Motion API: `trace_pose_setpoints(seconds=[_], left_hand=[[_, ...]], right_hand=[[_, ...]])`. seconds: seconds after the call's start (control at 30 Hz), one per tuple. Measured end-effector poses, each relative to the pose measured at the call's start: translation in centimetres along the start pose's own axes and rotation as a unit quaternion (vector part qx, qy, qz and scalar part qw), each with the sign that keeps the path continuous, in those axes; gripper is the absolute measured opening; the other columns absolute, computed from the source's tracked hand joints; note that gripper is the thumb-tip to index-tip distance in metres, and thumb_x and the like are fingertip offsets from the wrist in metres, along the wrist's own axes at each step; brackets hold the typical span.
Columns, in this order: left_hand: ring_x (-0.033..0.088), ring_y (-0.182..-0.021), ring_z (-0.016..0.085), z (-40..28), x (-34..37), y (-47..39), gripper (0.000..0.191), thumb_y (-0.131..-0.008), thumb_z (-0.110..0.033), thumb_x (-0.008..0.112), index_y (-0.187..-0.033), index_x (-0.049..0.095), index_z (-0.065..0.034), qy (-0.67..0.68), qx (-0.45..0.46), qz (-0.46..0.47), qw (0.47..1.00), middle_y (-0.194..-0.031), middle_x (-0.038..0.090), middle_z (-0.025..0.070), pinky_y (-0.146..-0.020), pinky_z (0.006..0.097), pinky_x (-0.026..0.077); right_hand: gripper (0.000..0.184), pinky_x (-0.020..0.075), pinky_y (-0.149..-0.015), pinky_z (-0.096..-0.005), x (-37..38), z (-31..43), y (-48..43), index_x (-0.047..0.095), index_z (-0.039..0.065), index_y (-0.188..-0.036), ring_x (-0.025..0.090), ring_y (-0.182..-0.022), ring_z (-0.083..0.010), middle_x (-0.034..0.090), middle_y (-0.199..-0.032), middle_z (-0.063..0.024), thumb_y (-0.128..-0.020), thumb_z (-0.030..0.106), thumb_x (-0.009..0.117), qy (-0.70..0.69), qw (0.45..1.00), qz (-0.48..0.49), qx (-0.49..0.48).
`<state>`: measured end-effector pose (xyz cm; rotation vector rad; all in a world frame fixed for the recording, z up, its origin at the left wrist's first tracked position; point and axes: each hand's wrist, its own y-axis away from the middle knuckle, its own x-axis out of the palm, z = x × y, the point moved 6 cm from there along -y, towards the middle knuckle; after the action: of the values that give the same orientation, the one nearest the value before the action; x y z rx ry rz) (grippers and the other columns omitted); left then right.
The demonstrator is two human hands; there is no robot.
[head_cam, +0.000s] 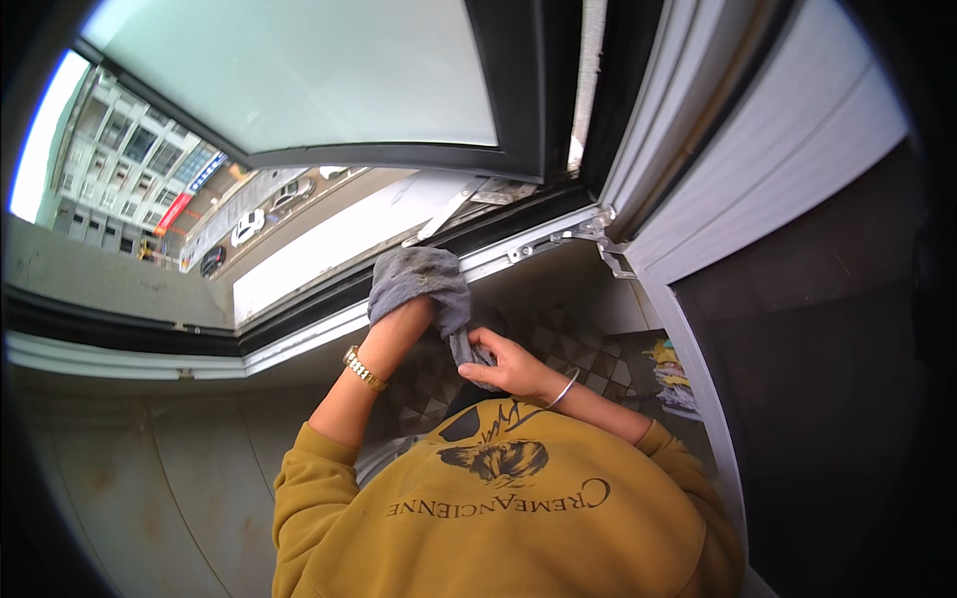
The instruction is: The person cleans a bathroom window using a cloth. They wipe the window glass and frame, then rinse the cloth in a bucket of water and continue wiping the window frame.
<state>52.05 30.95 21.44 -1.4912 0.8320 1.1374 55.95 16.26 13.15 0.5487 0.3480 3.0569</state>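
Observation:
A grey cloth [419, 275] with dark dirt stains is draped over my left hand [413, 312] at the inner edge of the window frame [329, 327]. The cloth hides the fingers of that hand, so its grip does not show. A gold-coloured watch is on the left wrist. My right hand [508, 365] holds the hanging, bunched end of the same cloth between thumb and fingers, in front of my yellow sweatshirt. A thin bangle is on the right wrist.
An outward-opened frosted window sash [516, 112] stands above, joined by a metal stay arm [448, 209]. A dark-panelled inner sash [691, 329] with a metal hinge [617, 261] is at right. Folded cloths [675, 381] lie low behind it. Street and cars show outside.

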Motion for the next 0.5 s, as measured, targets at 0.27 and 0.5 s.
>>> trace_pose_setpoints(seconds=[0.27, 0.5], left_hand=[[0.060, -0.101, 0.034, 6.4, -3.6, 13.8, 0.025, -0.077, -0.014, 0.061, -0.101, 0.069, -0.0111, -0.019, -0.240, -0.052, 0.969, -0.104, 0.067, 0.0127, -0.093, 0.0459, 0.044], [0.060, -0.103, 0.037, 12.3, -7.6, 23.4, 0.025, -0.082, -0.013, 0.060, -0.105, 0.069, -0.0070, -0.015, -0.372, -0.161, 0.914, -0.107, 0.067, 0.0169, -0.093, 0.0425, 0.046]], right_hand=[[0.061, 0.0476, -0.085, -0.0293, 6.5, 0.5, -3.1, 0.046, -0.003, -0.132, 0.059, -0.098, -0.0142, 0.062, -0.111, -0.0122, -0.087, 0.030, 0.071, 0.091, 0.983, 0.150, 0.049], [0.062, 0.0397, -0.103, -0.0332, 13.0, -0.2, -8.9, 0.045, 0.005, -0.139, 0.052, -0.124, -0.0242, 0.054, -0.135, -0.0153, -0.084, 0.018, 0.069, 0.160, 0.955, 0.250, -0.006]])
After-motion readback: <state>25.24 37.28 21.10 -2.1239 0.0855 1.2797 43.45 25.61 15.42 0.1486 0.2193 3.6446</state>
